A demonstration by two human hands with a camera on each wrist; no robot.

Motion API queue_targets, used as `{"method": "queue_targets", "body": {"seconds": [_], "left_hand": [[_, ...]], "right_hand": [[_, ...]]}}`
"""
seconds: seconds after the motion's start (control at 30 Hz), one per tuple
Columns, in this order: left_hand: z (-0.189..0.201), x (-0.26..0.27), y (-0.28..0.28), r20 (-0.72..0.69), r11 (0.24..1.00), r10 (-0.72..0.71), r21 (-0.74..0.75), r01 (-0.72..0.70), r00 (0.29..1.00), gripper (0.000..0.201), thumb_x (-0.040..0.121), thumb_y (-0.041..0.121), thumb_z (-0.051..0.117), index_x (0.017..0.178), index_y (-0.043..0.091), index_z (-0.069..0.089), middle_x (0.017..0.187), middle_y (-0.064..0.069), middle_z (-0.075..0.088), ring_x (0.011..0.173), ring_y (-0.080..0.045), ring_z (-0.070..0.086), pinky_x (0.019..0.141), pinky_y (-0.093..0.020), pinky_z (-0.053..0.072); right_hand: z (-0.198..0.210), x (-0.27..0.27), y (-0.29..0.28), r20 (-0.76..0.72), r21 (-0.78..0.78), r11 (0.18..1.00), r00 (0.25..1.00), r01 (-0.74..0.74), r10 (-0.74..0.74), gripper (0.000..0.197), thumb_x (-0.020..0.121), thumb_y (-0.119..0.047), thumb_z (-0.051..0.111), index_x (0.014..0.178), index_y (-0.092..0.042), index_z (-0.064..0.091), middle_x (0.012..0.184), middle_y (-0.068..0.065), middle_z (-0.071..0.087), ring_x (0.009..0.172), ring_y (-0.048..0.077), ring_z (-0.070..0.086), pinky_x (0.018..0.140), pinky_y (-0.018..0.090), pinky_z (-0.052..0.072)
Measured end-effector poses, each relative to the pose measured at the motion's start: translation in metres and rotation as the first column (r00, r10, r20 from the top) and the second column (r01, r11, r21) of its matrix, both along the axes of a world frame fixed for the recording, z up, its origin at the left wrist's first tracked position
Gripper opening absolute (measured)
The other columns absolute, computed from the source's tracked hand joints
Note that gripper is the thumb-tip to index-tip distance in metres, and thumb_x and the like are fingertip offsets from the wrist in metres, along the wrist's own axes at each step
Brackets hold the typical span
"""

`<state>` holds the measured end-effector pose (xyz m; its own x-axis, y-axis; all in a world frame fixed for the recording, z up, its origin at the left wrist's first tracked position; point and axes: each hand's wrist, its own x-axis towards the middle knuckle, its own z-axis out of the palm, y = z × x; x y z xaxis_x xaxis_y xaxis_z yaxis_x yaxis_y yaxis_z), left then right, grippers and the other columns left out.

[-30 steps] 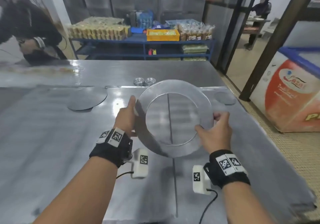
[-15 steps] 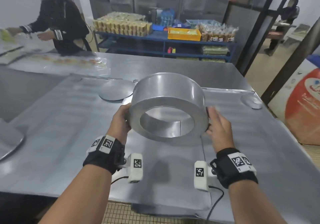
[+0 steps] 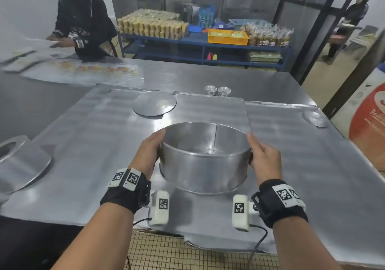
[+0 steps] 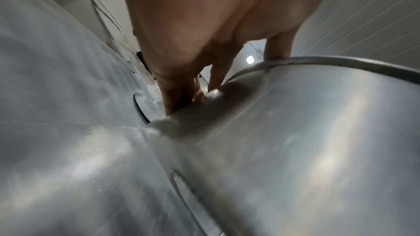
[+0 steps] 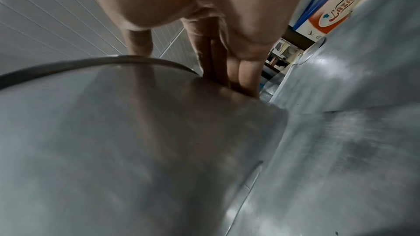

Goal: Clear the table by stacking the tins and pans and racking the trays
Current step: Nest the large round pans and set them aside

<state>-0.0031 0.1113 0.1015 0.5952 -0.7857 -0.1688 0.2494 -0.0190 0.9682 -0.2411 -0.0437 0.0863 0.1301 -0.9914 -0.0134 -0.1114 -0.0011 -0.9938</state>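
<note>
Steel table [image 3: 83,165] beneath round pan [image 3: 205,165] — we've turned it upright; left hand [image 3: 149,151], right hand [image 3: 263,157] clasp its sides, ready for stacking.

a steel tabletop [image 3: 83,144] carries a flat round disc [image 3: 154,103] toward the back, two small tins [image 3: 217,91] side by side behind it, a smaller disc [image 3: 315,119] at the right edge.
</note>
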Motion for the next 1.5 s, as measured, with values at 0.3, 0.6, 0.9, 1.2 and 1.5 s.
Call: {"method": "queue_targets", "body": {"seconds": [0.3,0.6,0.9,1.2,1.5], "left_hand": [[-0.047,0.02,0.029,0.068,0.99,-0.017,0.143,0.007,0.998,0.045,0.094,-0.007,0.052,0.132,0.015,0.062,0.121,-0.008,0.07,0.108,-0.029,0.068,0.09,-0.039,0.055],[-0.065,0.01,0.038,0.111,0.985,-0.003,0.175,-0.016,0.994,0.053,0.089,-0.018,0.047,0.127,0.018,0.06,0.107,0.002,0.07,0.094,-0.016,0.067,0.074,-0.028,0.055],[-0.067,0.002,0.033,0.147,0.975,0.039,0.211,-0.07,0.988,0.054,0.085,-0.021,0.047,0.12,0.018,0.061,0.106,0.008,0.066,0.092,-0.017,0.066,0.069,-0.029,0.054],[-0.058,0.014,0.02,0.328,0.916,0.012,0.376,-0.142,0.945,0.03,0.084,-0.007,0.058,0.101,0.014,0.071,0.1,-0.006,0.071,0.097,-0.029,0.067,0.085,-0.038,0.054],[-0.019,0.048,-0.023,0.423,0.615,-0.461,0.786,-0.064,0.78,0.038,0.073,0.031,0.067,0.086,-0.004,0.072,0.072,-0.007,0.065,0.065,-0.024,0.061,0.058,-0.029,0.046]], "right_hand": [[-0.03,0.004,0.028,-0.253,0.018,0.999,0.967,0.047,-0.041,0.034,0.07,0.002,0.073,0.067,-0.03,0.062,0.079,-0.005,0.071,0.088,0.02,0.071,0.09,0.038,0.057],[-0.044,-0.004,0.048,-0.434,0.021,0.999,0.9,-0.025,0.032,0.028,0.069,-0.001,0.075,0.073,-0.026,0.064,0.078,-0.005,0.068,0.087,0.019,0.069,0.086,0.031,0.055],[-0.038,-0.007,0.037,-0.523,0.069,0.995,0.847,-0.073,0.098,0.022,0.069,-0.003,0.08,0.08,-0.018,0.067,0.072,-0.003,0.065,0.079,0.021,0.067,0.081,0.03,0.056],[-0.026,0.003,0.005,-0.733,0.161,0.962,0.627,-0.219,0.265,0.01,0.072,-0.013,0.073,0.068,-0.004,0.071,0.068,0.012,0.072,0.072,0.025,0.07,0.05,0.019,0.045],[0.012,0.049,-0.033,-0.857,0.316,0.807,0.215,-0.498,0.468,0.029,0.081,-0.033,0.072,0.075,-0.01,0.057,0.074,0.005,0.056,0.067,0.023,0.058,0.051,0.022,0.041]]}}
